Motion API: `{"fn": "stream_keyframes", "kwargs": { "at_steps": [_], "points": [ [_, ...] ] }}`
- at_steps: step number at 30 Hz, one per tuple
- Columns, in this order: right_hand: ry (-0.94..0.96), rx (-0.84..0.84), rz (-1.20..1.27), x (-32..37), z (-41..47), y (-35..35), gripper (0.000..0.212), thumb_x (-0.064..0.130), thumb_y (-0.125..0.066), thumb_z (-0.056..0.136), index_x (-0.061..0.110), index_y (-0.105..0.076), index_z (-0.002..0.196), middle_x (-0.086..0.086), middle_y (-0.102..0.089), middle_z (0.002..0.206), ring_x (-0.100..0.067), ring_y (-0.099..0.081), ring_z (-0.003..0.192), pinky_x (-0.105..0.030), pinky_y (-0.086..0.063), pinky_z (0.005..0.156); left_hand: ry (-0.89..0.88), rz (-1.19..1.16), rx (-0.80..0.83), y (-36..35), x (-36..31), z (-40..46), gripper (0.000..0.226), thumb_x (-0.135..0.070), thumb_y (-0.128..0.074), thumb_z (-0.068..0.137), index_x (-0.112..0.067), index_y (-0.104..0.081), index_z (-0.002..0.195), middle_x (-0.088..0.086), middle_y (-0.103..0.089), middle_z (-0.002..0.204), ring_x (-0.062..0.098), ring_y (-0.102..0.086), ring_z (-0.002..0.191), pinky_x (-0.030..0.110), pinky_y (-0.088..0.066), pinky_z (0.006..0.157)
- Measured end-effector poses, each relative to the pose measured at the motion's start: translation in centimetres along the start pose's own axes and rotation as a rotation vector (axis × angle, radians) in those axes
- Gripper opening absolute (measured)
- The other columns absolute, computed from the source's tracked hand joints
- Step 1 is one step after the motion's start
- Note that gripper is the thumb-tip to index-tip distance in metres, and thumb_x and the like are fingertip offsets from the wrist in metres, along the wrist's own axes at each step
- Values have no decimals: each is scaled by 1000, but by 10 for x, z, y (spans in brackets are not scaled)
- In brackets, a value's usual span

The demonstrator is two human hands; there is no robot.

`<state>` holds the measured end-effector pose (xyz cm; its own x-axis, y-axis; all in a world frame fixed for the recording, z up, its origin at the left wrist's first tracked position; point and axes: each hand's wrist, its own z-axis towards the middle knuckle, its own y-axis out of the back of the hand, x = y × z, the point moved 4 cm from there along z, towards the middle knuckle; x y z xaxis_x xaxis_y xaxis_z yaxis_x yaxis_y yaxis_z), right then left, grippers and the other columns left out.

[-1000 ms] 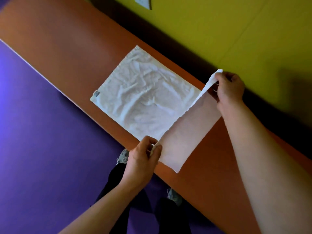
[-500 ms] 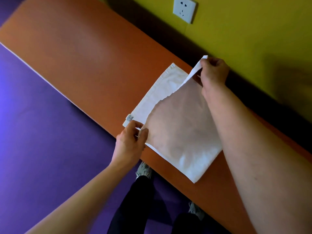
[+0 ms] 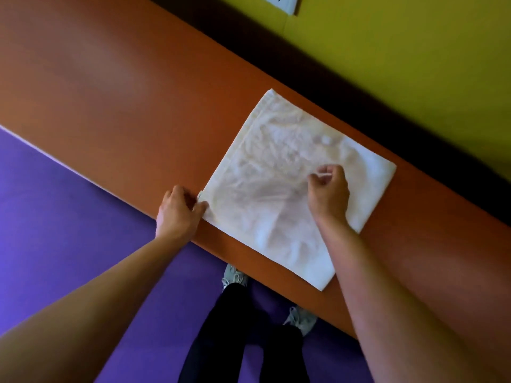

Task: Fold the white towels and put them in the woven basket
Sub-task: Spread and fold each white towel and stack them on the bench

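1. Head view: white towel (image 3: 279,189) lies folded flat on the orange table (image 3: 110,92), near its front edge.
2. Your left hand (image 3: 178,210) pinches the towel's near-left corner.
3. Your right hand (image 3: 329,193) sits over the towel's middle, fingers curled; can't tell if it's gripping cloth.
4. Wall socket (image 3: 280,2) at top.

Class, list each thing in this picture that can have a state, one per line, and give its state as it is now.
white towel: folded over, lying flat on the orange table, wrinkled.
left hand: at the towel's near left corner, fingers curled on its edge.
right hand: over the towel's middle, fingers curled, holding nothing visible.
wall socket: only partly in view; nothing seen plugged in.
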<state>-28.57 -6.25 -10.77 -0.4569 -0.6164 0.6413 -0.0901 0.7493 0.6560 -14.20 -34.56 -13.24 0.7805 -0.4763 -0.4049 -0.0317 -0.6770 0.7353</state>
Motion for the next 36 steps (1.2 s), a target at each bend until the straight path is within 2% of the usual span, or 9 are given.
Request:
{"fn": "stream_keyframes", "kwargs": {
  "at_steps": [4, 7, 9, 13, 18, 24, 30, 33, 36],
  "points": [
    [-237, -170, -237, -112, -65, 43, 44, 47, -63, 85, 13, -54, 111, -10, -65, 105, -32, -65, 89, -42, -55, 75, 26, -1, 10, -10, -4, -7, 42, -34, -75, 86, -14, -52, 114, 8, -61, 110, 31, -57, 103, 40, -45, 81],
    [-434, -118, -307, -160, -105, 52, 60, 64, -61, 83, 13, -55, 115, -7, -58, 112, -32, -62, 95, -39, -51, 77, 98, -39, 42, -16, -7, -11, 46, -30, -75, 86, -14, -47, 119, 6, -62, 107, 32, -58, 105, 43, -50, 83],
    [-408, -29, -301, -169, -122, 46, 49, 55, -64, 87, 14, -57, 113, -5, -54, 113, -28, -60, 92, -37, -47, 75, 122, -22, 55, -19, -10, -14, 43, -30, -71, 88, -13, -52, 122, 8, -63, 112, 33, -57, 110, 39, -46, 82],
    [-328, -4, -155, -171, -127, 44, 19, 33, -61, 95, 15, -57, 91, -2, -61, 93, -17, -59, 73, -30, -40, 56, 46, 34, 56, -27, -10, -25, 24, -29, -67, 92, -11, -59, 106, 10, -60, 110, 30, -54, 103, 38, -41, 78],
    [-325, -59, -20, -186, -128, 77, 14, 27, -60, 99, 14, -56, 101, 4, -61, 81, -11, -59, 68, -23, -37, 52, 68, -24, 13, -29, -11, -55, 18, -22, -63, 95, -13, -52, 105, 4, -59, 98, 28, -54, 92, 36, -40, 75],
    [-373, -50, 63, -235, -142, 104, 10, 25, -62, 98, 17, -59, 102, -5, -70, 88, -24, -69, 80, -33, -49, 65, 128, -129, 90, -61, -7, -100, 53, -36, -79, 82, -16, -46, 119, -1, -63, 101, 27, -63, 95, 42, -52, 81],
    [-452, -80, 120, -271, -157, 124, 11, 20, -58, 99, 12, -59, 106, -9, -70, 92, -26, -68, 84, -24, -44, 61, 165, -54, 158, -104, -18, -142, 25, -30, -70, 86, -9, -56, 88, 9, -61, 90, 33, -59, 90, 37, -44, 68],
    [-451, -89, 157, -279, -166, 136, 15, 21, -57, 100, 12, -57, 111, -9, -70, 93, -28, -71, 84, -31, -48, 67, 254, -155, 130, -106, -19, -165, 18, -30, -55, 88, -14, -54, 96, 9, -66, 93, 28, -65, 81, 33, -41, 58],
    [-466, -116, 272, -276, -174, 154, 24, 20, -59, 99, 16, -51, 122, -12, -69, 88, -21, -68, 70, -21, -48, 56, 296, -297, 101, -99, -15, -193, 17, -25, -53, 91, -14, -57, 102, 8, -72, 90, 20, -74, 60, 29, -50, 57]
  ]
}}
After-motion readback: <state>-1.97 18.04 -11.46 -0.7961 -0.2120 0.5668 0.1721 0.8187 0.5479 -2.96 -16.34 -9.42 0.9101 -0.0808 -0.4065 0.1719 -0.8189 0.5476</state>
